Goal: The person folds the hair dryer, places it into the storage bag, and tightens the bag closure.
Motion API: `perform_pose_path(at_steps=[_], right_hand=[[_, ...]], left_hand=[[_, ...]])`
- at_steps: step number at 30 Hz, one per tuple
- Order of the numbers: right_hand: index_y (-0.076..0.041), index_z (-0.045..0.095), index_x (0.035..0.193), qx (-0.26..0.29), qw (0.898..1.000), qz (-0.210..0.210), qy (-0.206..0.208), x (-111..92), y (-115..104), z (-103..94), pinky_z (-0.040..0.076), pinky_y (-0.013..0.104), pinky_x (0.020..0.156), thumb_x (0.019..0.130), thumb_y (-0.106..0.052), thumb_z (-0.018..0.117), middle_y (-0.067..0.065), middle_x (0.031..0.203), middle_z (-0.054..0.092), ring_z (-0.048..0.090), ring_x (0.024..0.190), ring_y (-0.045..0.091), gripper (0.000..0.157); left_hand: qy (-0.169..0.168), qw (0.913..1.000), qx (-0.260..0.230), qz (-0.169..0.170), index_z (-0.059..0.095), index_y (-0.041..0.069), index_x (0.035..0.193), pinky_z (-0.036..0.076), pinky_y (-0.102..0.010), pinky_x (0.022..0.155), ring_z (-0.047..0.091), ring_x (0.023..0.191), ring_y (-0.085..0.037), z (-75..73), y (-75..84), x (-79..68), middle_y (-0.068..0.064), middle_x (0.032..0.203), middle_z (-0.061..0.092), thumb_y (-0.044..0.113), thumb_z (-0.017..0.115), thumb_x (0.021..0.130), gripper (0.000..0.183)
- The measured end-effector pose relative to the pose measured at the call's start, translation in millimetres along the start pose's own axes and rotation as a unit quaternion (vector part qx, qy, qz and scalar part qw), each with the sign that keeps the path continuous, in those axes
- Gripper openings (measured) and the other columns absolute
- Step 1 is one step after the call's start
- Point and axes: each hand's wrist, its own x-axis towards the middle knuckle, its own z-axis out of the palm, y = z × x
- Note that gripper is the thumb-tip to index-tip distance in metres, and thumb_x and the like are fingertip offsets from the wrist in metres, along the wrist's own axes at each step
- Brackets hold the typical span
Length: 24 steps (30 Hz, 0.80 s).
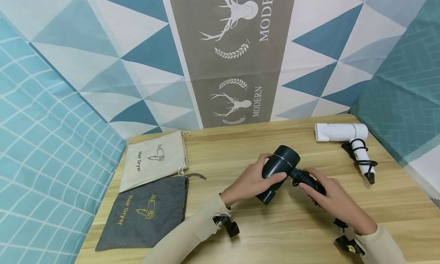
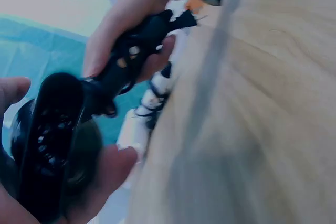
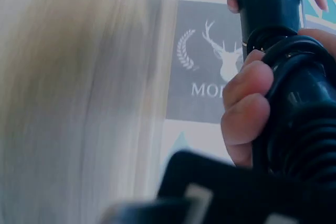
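Note:
Both hands hold a dark, nearly black hair dryer [image 1: 282,162] above the middle right of the table. My left hand [image 1: 252,182] grips its barrel, thumb on the near side and fingers round the far side. Round the handle, wrapped in its black cord [image 1: 301,177], curl the fingers of my right hand [image 1: 331,195]. The right wrist view shows those fingers [image 3: 247,98] against the coiled cord. In the left wrist view the flat nozzle [image 2: 52,135] faces the camera, between the left thumb and fingers.
A white hair dryer [image 1: 340,132] with its cord wound round the handle lies at the back right of the wooden table [image 1: 227,153]. On the left, a cream drawstring pouch [image 1: 154,157] partly meets a dark grey one [image 1: 148,214], both printed "Hair Dryer". A patterned wall covering [image 1: 240,65] rises behind.

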Motion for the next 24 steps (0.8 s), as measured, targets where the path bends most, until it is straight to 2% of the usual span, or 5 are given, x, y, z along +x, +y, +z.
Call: perform_pose_path(at_steps=[4, 6, 11, 18, 24], right_hand=[[-0.013, 0.047, 0.142, -0.014, 0.999, -0.043, 0.011, -0.8, -13.4, 9.1, 0.046, 0.027, 0.051, 0.102, -0.034, 0.059, 0.002, 0.080, 0.064, 0.055, 0.057, 0.007, 0.047], [-0.013, 0.049, 0.141, -0.022, 0.997, -0.070, 0.019, -0.7, -19.6, 13.3, 0.046, 0.026, 0.051, 0.101, -0.031, 0.060, -0.001, 0.081, 0.064, 0.054, 0.057, 0.004, 0.045], [-0.011, 0.052, 0.139, -0.048, 0.993, -0.102, 0.038, -0.6, -30.0, 16.1, 0.045, 0.024, 0.051, 0.099, -0.027, 0.063, -0.008, 0.079, 0.062, 0.052, 0.056, 0.000, 0.044], [-0.011, 0.054, 0.136, -0.071, 0.986, -0.141, 0.050, 0.0, -43.5, 18.4, 0.047, 0.023, 0.056, 0.098, -0.026, 0.066, 0.001, 0.097, 0.070, 0.057, 0.068, -0.001, 0.043], [-0.018, 0.054, 0.137, -0.066, 0.982, -0.168, 0.050, 3.1, -58.1, 21.1, 0.047, 0.022, 0.055, 0.096, -0.024, 0.068, -0.001, 0.101, 0.070, 0.057, 0.067, -0.002, 0.044]], left_hand=[[-0.037, 0.9977, -0.051, -0.023, 0.033, 0.027, 0.147, 0.058, -0.037, 0.061, 0.071, 0.073, -0.019, -18.1, 3.1, -5.4, -0.004, 0.095, 0.067, 0.057, 0.058, 0.094, 0.066], [-0.042, 0.9956, -0.080, -0.024, 0.033, 0.033, 0.146, 0.058, -0.040, 0.059, 0.071, 0.071, -0.022, -21.9, 3.4, -8.1, -0.005, 0.095, 0.067, 0.056, 0.059, 0.095, 0.061], [-0.019, 0.9948, -0.100, -0.006, 0.034, 0.034, 0.145, 0.058, -0.040, 0.060, 0.070, 0.072, -0.022, -20.9, 5.2, -17.3, -0.005, 0.098, 0.065, 0.051, 0.062, 0.095, 0.060], [0.013, 0.9956, -0.091, 0.015, 0.030, 0.029, 0.149, 0.058, -0.037, 0.064, 0.068, 0.079, -0.018, -23.5, 8.8, -36.0, -0.002, 0.105, 0.063, 0.051, 0.060, 0.096, 0.065], [0.045, 0.9937, -0.099, 0.025, 0.032, 0.029, 0.148, 0.058, -0.037, 0.066, 0.069, 0.081, -0.017, -28.5, 13.1, -54.7, -0.001, 0.107, 0.064, 0.051, 0.061, 0.095, 0.064]])
